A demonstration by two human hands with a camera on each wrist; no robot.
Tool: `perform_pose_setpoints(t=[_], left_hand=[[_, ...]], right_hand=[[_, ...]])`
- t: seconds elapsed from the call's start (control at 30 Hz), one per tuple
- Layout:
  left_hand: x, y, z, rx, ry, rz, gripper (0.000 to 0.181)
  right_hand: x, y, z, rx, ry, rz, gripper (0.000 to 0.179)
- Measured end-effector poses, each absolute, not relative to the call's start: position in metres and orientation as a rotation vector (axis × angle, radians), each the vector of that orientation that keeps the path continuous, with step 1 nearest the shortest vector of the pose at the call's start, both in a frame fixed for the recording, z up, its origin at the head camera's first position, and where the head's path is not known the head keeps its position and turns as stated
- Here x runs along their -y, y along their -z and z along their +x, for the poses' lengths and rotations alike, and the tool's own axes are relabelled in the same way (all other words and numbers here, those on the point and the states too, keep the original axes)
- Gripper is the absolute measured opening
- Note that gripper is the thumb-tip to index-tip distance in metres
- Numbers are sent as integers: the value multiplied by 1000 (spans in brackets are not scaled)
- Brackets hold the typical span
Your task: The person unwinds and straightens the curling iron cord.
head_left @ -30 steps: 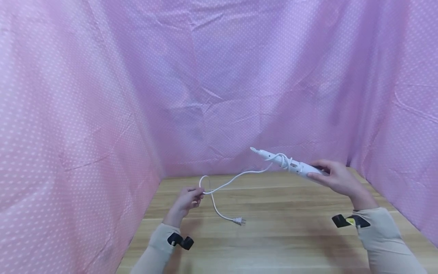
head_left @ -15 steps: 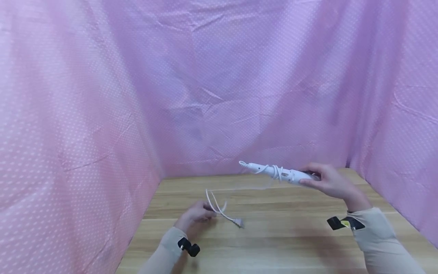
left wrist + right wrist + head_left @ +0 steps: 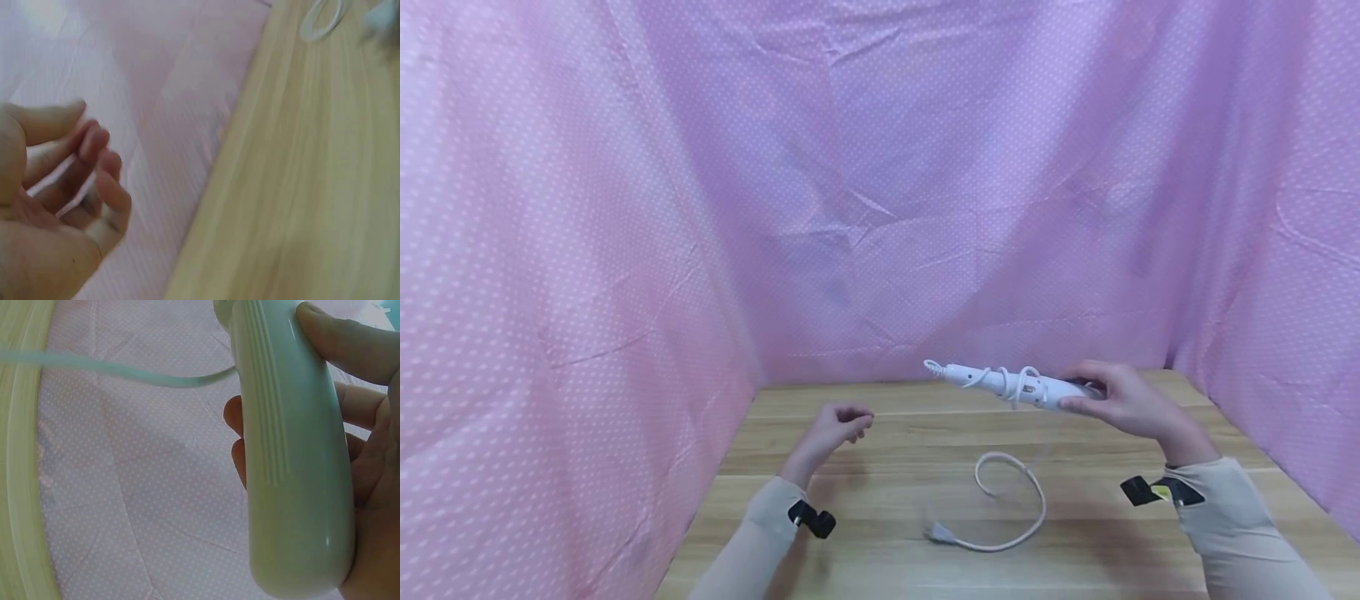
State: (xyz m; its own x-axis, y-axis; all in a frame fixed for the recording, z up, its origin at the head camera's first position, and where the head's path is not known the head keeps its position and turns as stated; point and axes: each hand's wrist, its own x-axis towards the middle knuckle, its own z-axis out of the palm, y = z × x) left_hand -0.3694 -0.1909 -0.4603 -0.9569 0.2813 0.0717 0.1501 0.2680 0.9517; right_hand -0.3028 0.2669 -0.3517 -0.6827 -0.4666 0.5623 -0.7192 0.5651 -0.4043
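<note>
In the head view my right hand [image 3: 1123,404] holds a white hair straightener [image 3: 992,381] by its wide, rounded end, above the table. Its cord end points left, and part of the white cord [image 3: 1041,508] is wound around its middle. The loose length hangs in a curve down to a two-prong plug [image 3: 940,533], blurred by motion. In the right wrist view the thumb lies along one side of the straightener [image 3: 294,456], with fingertips showing on the other. My left hand [image 3: 831,433] is raised at the left, its fingers loosely curled and holding nothing.
A wood-grain table [image 3: 880,483] lies under both hands. Pink cloth [image 3: 880,208] with white dots encloses it at the back and both sides. Each wrist carries a small black camera [image 3: 812,518].
My left hand has let go of the cord and lifted slightly away. The cord and plug have swung rightward and down. The right hand has lowered the straightener a little, bringing it nearer level.
</note>
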Motion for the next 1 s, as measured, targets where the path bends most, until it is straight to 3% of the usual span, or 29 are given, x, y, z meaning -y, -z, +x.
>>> perform_pose_setpoints(t=[0.17,0.4,0.7,0.9,1.0], left_hand=[[156,443,-373,-2405,-1741,603,33],[122,430,-383,-2389,-1731,811,26],[89,418,-396,-2334,-1719,916,21],[65,418,-395,-2223,-1778,978,40],[54,421,-393,-2209,-1744,1000,36]], right_hand=[[-266,348,-304,2403,-897,1005,27],[-266,343,-306,2386,-886,1100,27],[-261,334,-302,2377,-912,1175,31],[-257,331,-301,2368,-931,1230,33],[-256,330,-301,2364,-946,1256,33]])
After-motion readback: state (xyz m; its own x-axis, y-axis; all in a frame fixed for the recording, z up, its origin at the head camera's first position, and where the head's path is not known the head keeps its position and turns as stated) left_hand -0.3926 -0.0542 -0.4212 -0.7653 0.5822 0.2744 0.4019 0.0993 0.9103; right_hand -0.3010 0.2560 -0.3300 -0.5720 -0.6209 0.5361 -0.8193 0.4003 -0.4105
